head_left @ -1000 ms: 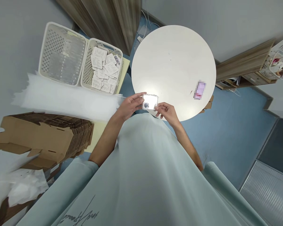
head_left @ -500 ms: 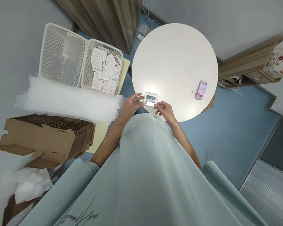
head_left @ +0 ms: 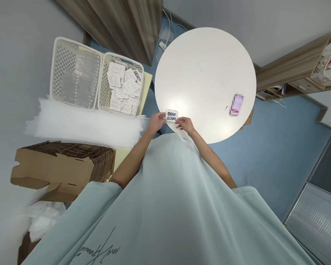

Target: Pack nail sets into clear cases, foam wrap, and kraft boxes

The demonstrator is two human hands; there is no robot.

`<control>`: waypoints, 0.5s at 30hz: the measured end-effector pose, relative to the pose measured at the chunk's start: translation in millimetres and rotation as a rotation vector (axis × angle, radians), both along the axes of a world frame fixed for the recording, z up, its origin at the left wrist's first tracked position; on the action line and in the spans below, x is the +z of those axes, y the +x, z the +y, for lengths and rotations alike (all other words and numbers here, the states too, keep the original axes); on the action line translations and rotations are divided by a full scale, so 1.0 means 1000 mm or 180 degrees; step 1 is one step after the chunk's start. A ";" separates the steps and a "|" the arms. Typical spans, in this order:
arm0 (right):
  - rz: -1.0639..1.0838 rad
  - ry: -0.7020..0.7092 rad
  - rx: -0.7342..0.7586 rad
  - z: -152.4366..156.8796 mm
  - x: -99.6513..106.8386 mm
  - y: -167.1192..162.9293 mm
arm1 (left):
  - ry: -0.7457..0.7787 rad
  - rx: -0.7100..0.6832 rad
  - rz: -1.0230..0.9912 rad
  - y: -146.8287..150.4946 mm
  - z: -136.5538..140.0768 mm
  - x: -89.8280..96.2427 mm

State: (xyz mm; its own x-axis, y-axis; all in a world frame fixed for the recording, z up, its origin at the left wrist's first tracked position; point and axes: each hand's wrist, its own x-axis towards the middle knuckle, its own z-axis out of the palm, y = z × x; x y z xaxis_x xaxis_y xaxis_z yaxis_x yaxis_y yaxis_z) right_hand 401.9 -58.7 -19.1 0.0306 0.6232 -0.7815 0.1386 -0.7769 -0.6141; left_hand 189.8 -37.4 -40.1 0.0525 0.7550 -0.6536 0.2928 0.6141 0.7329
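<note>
A small clear plastic case is held up over the near edge of the round white table. Two rows of dark oval pieces show in it; whether they are loose or printed on a card I cannot make out. My left hand pinches the case's left edge between thumb and fingers. At the lower right corner, my right hand grips it with thumb and fingertips, the other fingers curled below.
Left of the table stand a white basket of clear plastic cases and a white basket of printed cards. Nearer lie white foam sheets and folded cardboard boxes. A blurred-out purple object lies at the table's right.
The case has shifted slightly left with both hands and tilted, so the bright glare on it is gone and both rows show clearly. The whole view has shifted a little.
</note>
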 end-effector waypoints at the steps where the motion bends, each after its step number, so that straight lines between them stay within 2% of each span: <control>1: -0.0111 -0.0052 0.0027 0.003 -0.009 -0.003 | -0.0040 -0.0043 0.0090 0.002 0.003 -0.010; 4: -0.0397 -0.0241 0.0105 0.007 -0.030 -0.012 | -0.0113 -0.0253 0.0431 0.007 0.010 -0.031; 7: -0.0545 -0.0355 0.0112 0.007 -0.044 -0.018 | -0.0171 -0.0495 0.0691 0.011 0.012 -0.044; 11: -0.0696 -0.0421 0.0137 0.006 -0.055 -0.020 | -0.0222 -0.0703 0.0733 0.012 0.011 -0.051; 15: -0.0744 -0.0436 0.0193 0.007 -0.059 -0.018 | -0.0192 -0.0702 0.0613 0.012 0.009 -0.051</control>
